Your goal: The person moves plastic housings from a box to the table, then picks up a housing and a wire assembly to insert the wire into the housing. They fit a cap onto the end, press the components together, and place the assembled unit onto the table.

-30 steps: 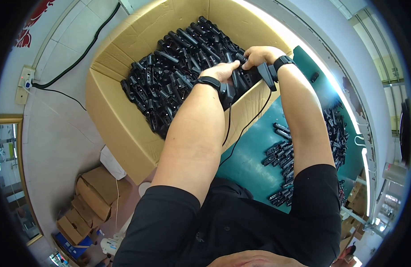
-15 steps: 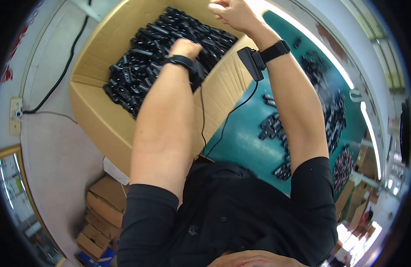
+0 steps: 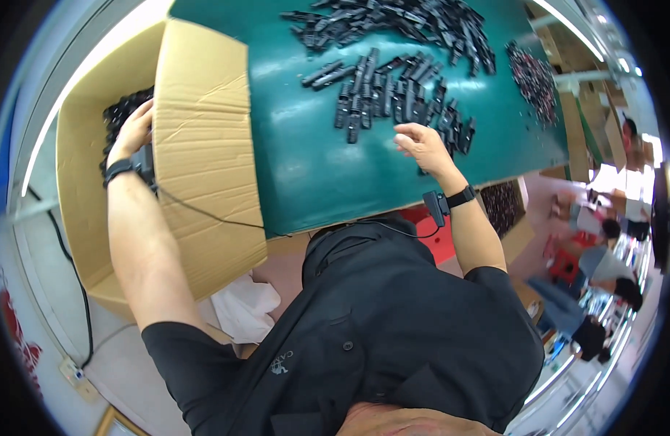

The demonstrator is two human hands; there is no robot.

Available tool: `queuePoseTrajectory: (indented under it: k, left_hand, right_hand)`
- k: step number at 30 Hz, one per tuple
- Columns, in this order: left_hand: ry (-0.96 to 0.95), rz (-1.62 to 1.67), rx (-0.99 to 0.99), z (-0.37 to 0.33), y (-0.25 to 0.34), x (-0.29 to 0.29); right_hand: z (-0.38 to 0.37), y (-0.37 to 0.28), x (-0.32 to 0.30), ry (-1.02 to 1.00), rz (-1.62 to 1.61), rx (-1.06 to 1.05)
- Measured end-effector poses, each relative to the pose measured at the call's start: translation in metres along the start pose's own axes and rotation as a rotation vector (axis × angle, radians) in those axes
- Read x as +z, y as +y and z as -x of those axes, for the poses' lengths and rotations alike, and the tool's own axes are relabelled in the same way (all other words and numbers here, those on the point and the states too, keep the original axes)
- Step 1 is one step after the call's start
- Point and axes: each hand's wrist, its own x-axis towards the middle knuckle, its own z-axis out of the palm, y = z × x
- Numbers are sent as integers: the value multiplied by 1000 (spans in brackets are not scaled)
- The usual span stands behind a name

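My left hand point(image 3: 135, 129) reaches into a large cardboard box point(image 3: 204, 145) on the left. Its fingers look stretched out against the inner side of the box wall, and the tips are hidden behind it. Beside this hand lies a heap of small black plastic parts point(image 3: 120, 112) in the box. Over the green table my right hand point(image 3: 424, 147) hovers with loosely curled fingers, and nothing shows in them. Just beyond it lies a group of elongated black plastic parts point(image 3: 389, 98). Both wrists wear black straps with small cabled devices.
A larger pile of black parts point(image 3: 393, 22) covers the far part of the green table point(image 3: 298, 167). To the right is a heap of small dark and reddish pieces point(image 3: 531, 83). A cable point(image 3: 218, 218) crosses the box wall. People sit in the background at right.
My view has turned rightward, so more table shows and the box sits farther left. My left hand is now by the box's inner wall. My right hand has moved from above the box to over the table.
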Motion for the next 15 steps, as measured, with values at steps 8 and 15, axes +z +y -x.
queuePoseTrajectory:
  k: [8,15]
  left_hand:
    - [490,-247,616,99,164,52]
    - [268,-91,319,159,185,306]
  right_hand:
    - [23,161,-124,773,370,233]
    - [-19,191,-161,875,552,312]
